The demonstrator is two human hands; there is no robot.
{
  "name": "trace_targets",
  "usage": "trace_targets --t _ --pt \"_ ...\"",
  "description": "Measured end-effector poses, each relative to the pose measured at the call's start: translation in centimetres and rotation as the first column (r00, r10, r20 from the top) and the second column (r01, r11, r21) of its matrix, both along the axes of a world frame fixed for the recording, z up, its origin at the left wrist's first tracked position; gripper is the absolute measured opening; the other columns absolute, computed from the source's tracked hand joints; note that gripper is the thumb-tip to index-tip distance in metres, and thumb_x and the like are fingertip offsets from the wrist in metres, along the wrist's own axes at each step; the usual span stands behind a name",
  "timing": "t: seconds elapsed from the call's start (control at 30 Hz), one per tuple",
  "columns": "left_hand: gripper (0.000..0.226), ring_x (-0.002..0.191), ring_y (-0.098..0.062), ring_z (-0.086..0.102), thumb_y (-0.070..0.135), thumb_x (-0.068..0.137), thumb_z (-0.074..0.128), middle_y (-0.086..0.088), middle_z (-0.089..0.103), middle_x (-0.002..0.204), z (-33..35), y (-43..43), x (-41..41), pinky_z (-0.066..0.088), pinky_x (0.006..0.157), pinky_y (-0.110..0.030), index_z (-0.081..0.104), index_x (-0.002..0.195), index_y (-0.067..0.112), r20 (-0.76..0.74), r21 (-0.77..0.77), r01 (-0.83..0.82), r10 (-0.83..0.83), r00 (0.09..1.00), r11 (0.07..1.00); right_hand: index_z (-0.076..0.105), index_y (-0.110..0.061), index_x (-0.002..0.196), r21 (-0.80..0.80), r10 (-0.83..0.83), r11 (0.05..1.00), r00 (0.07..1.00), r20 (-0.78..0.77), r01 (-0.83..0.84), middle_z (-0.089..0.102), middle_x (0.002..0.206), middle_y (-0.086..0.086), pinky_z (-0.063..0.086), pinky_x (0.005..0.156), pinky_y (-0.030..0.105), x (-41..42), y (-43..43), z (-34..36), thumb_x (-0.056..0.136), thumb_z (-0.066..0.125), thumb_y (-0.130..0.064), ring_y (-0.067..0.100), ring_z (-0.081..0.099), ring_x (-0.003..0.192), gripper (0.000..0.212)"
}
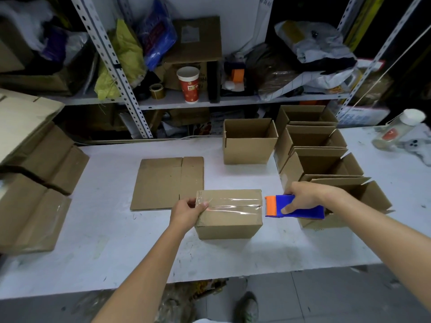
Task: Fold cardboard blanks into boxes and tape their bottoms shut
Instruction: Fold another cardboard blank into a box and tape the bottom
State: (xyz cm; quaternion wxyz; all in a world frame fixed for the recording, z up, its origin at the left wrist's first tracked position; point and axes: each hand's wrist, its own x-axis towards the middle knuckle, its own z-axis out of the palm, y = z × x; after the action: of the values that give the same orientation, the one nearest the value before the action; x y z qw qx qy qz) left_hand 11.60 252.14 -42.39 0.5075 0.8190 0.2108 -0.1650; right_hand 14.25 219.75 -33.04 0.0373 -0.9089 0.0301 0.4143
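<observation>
Flat cardboard blank lies on the white surface. Left hand grips the left end of the taped box — bottom up, near centre. Right hand is closed around the blue-orange tape dispenser, just beside the box's right edge. Open boxes stand at right.
</observation>
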Motion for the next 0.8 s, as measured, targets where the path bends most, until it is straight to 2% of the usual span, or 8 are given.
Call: trace_targets --t 0.13,0.33,0.4,0.47,0.53,0.6,0.73,0.8 --pt "0.035 0.096 -0.018 0.066 0.038 0.084 0.078 0.004 0.071 0.099 0.0 0.0 -0.1 0.056 0.09 -0.039 0.07 0.109 0.015 0.001 -0.016 0.008 -0.008 1.0 1.0 0.043 -0.022 0.144 0.025 0.037 0.999 0.998 0.051 -0.038 0.056 0.135 -0.002 0.051 0.085 0.031 -0.5 0.7 -0.7 0.086 0.072 -0.05 0.022 0.055 0.116 0.071" --pt "0.04 0.093 -0.015 0.066 0.043 0.084 0.077 0.003 0.071 0.102 0.5 0.1 0.0 0.057 0.089 -0.038 0.069 0.112 0.017 -0.019 0.005 0.043 -0.043 0.999 0.999 0.052 -0.026 0.129 -0.063 0.149 0.989 0.955 0.256 -0.137 0.065 0.118 -0.004 0.051 0.071 0.027 -2.5 2.0 -3.8 0.088 0.063 -0.059 0.015 0.061 0.102 0.054" --pt "0.05 0.098 -0.017 0.065 0.045 0.083 0.077 0.0 0.069 0.112 0.6 0.1 -0.1 0.056 0.092 -0.04 0.064 0.122 0.017 -0.041 0.028 0.061 -0.06 0.997 0.998 0.054 -0.025 0.122 -0.048 0.095 0.995 0.959 0.267 -0.086 0.067 0.113 -0.004 0.054 0.073 0.029 -3.4 2.4 -5.4 0.087 0.063 -0.059 0.015 0.062 0.096 0.05" --pt "0.067 0.113 -0.023 0.06 0.039 0.084 0.077 -0.005 0.06 0.128 1.4 0.2 0.5 0.052 0.098 -0.041 0.048 0.141 0.019 -0.063 0.057 0.127 -0.123 0.99 0.99 0.053 -0.024 0.12 -0.018 0.018 1.0 0.969 0.245 -0.014 0.067 0.112 -0.004 0.056 0.078 0.031 -3.7 2.3 -6.1 0.087 0.063 -0.059 0.015 0.063 0.095 0.049" --pt "0.081 0.13 -0.028 0.049 0.026 0.086 0.076 -0.007 0.044 0.148 2.7 -0.2 2.1 0.044 0.106 -0.041 0.031 0.153 0.024 -0.038 0.206 0.292 -0.29 0.956 0.934 0.052 -0.023 0.123 0.019 -0.062 0.998 0.972 0.228 0.059 0.065 0.114 -0.004 0.055 0.08 0.031 -3.8 2.1 -6.0 0.088 0.063 -0.057 0.016 0.062 0.097 0.05" --pt "0.083 0.139 -0.028 0.04 0.016 0.086 0.072 -0.003 0.032 0.157 4.1 -1.4 3.9 0.039 0.111 -0.042 0.027 0.155 0.028 -0.022 0.332 0.459 -0.48 0.877 0.824 0.05 -0.022 0.127 0.055 -0.131 0.991 0.963 0.234 0.122 0.064 0.118 -0.002 0.053 0.079 0.03 -3.9 1.8 -6.1 0.09 0.063 -0.055 0.017 0.061 0.099 0.051" --pt "0.082 0.141 -0.024 0.038 0.045 0.081 0.077 0.003 0.038 0.156 4.9 -4.1 5.5 0.033 0.116 -0.045 0.037 0.151 0.033 -0.197 0.344 0.717 -0.7 0.686 0.606 0.048 -0.021 0.134 0.104 -0.216 0.975 0.944 0.251 0.196 0.063 0.122 -0.003 0.054 0.08 0.031 -4.4 1.3 -6.5 0.089 0.064 -0.056 0.017 0.062 0.101 0.058" --pt "0.083 0.133 -0.025 0.046 0.052 0.077 0.078 0.002 0.045 0.151 4.9 -4.2 5.5 0.04 0.111 -0.043 0.041 0.149 0.033 -0.286 0.298 0.736 -0.679 0.677 0.608 0.047 -0.02 0.137 0.152 -0.267 0.96 0.931 0.25 0.235 0.062 0.124 -0.002 0.054 0.08 0.03 -4.6 1.0 -6.7 0.089 0.065 -0.055 0.018 0.062 0.101 0.062"
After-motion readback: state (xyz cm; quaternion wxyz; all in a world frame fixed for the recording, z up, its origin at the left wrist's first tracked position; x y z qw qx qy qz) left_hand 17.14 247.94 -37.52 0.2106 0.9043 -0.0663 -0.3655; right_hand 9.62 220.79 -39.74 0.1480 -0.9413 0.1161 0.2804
